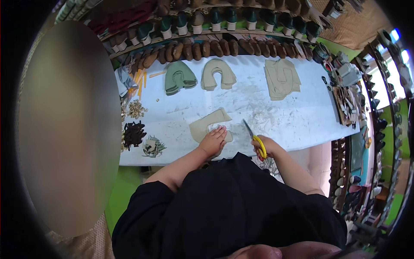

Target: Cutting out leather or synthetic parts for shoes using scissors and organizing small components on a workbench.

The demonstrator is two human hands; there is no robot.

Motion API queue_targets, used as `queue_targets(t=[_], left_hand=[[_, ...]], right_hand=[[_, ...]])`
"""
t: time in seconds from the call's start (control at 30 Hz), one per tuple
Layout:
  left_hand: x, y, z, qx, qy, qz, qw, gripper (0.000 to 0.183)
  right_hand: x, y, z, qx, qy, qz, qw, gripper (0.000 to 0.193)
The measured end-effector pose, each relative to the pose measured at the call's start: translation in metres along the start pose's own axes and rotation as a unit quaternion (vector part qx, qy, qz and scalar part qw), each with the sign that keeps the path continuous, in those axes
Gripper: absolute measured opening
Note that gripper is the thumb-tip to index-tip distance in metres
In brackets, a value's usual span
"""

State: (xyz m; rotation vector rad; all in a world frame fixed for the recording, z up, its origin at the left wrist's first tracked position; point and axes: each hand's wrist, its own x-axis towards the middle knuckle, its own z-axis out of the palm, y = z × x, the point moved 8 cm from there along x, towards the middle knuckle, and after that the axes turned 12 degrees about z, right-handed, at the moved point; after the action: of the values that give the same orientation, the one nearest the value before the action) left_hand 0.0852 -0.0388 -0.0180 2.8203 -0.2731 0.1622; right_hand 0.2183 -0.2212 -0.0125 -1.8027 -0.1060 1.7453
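A beige U-shaped cut piece [202, 127], like a shoe upper, lies on the white-covered table close to me. My left hand [213, 141] rests over its inner curve, fingers stretched out and lying on it. To the right, my right hand [269, 147] is closed around the yellow handles of a pair of scissors [260, 144]. The dark blades point up and away to the left, apart from the beige piece. What lies beneath my left palm is hidden.
Stacks of green pieces [176, 77], beige curved pieces [214, 72] and more beige pieces [282, 77] lie farther back. Small scraps [154, 146], dark strips [134, 133] and brass-coloured bits [136, 109] are heaped at the left. Shelves of shoe lasts [214, 48] stand behind; a box of tools [345, 103] sits right.
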Motion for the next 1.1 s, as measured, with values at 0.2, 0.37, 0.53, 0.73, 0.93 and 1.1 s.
queue_targets(t=[0.2,0.37,0.53,0.73,0.93,1.1], left_hand=[[0.001,-0.001,-0.011,-0.045,0.04,0.028,0.998,0.057],[0.001,-0.001,-0.012,-0.052,0.022,0.029,0.998,0.06],[0.001,0.0,-0.013,-0.061,0.035,0.038,0.997,0.061],[-0.001,0.002,-0.018,-0.061,0.054,0.042,0.996,0.059],[-0.004,-0.002,-0.014,-0.052,0.059,0.036,0.996,0.055],[-0.005,-0.001,-0.011,-0.054,0.054,0.045,0.996,0.057]], right_hand=[[-0.009,0.056,0.034,-0.06,-0.002,-0.05,0.997,0.052],[-0.02,0.074,0.072,0.064,-0.01,0.017,0.998,0.045],[-0.022,0.081,0.094,0.147,0.007,0.045,0.988,0.047],[-0.012,0.082,0.112,0.201,-0.019,0.02,0.979,0.048],[-0.008,0.07,0.114,0.196,-0.005,0.02,0.98,0.044],[-0.002,0.061,0.11,0.126,0.038,0.015,0.991,0.043]])
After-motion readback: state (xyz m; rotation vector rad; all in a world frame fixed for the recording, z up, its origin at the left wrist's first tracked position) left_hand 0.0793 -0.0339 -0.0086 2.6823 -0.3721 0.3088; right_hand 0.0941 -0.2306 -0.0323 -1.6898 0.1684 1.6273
